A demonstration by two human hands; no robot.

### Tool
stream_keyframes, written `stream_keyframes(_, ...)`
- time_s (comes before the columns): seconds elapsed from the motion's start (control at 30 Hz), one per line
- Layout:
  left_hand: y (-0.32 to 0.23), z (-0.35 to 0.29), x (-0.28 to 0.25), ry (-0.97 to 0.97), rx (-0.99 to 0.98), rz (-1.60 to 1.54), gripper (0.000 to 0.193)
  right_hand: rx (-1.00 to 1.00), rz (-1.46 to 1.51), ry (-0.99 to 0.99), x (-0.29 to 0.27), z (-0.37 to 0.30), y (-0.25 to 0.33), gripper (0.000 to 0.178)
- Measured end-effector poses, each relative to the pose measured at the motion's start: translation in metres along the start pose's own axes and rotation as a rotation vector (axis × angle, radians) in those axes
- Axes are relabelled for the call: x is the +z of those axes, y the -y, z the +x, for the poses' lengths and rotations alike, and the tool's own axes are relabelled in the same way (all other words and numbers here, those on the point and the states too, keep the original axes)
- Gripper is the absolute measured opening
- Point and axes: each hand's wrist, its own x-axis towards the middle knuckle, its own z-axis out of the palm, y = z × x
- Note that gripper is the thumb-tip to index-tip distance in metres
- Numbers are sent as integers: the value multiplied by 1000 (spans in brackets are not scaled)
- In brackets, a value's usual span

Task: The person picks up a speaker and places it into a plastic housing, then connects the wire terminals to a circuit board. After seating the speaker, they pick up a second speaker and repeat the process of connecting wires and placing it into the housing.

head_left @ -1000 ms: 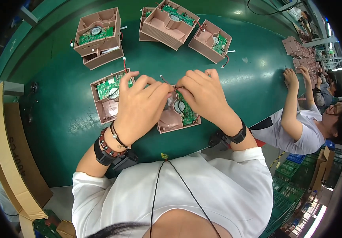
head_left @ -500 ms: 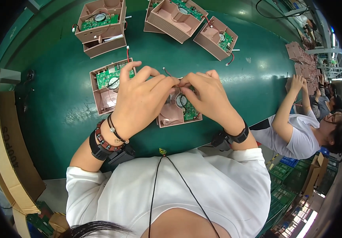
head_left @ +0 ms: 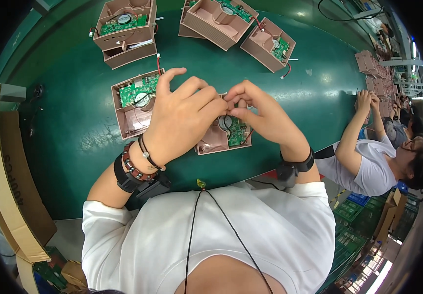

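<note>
A pinkish-brown plastic housing (head_left: 210, 145) with a green circuit board (head_left: 239, 133) and a round, speaker-like disc (head_left: 225, 122) lies in front of me, its far part covered by my hands. My left hand (head_left: 184, 115) reaches over its far left side, thumb hidden and index finger raised, the other fingers curled together. Against those fingertips my right hand (head_left: 265, 117) closes in a pinch above the far edge. Whatever sits between the fingers is too small and covered to name. Left of my left hand rests a similar housing (head_left: 118, 115), with a red-and-black wire lead (head_left: 159, 63) sticking up.
More such housings stand at the far side: a stack (head_left: 128, 56) at the left, another stack (head_left: 211, 32) in the middle and a single one (head_left: 265, 51) to its right. A cardboard box (head_left: 17, 171) is at the left; a co-worker (head_left: 368, 161) works at the right.
My right hand has turned and shifted slightly right, its fingers now more upright. The left hand has moved a little to the right. A wire lead beyond the hands is no longer visible.
</note>
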Motion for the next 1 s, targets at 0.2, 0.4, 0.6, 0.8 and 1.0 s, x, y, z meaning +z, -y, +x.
stream_keyframes(0.2,-1,0,-1,27,-20,-24,7,13,100,-57,0,-3,-1,19)
stream_keyframes(0.4,-3,0,-1,43,-48,-37,8,-353,-566,-196,9,-10,12,13)
stream_keyframes(0.6,-7,1,-1,58,-87,-65,9,-436,-827,-325,17,-10,12,13)
stream_keyframes(0.8,-6,1,0,54,-92,-46,13,-402,-777,-326,21,-5,6,12)
stream_keyframes(1.0,-2,2,-11,-34,-165,-57,16,-304,-601,-309,12,3,-6,11)
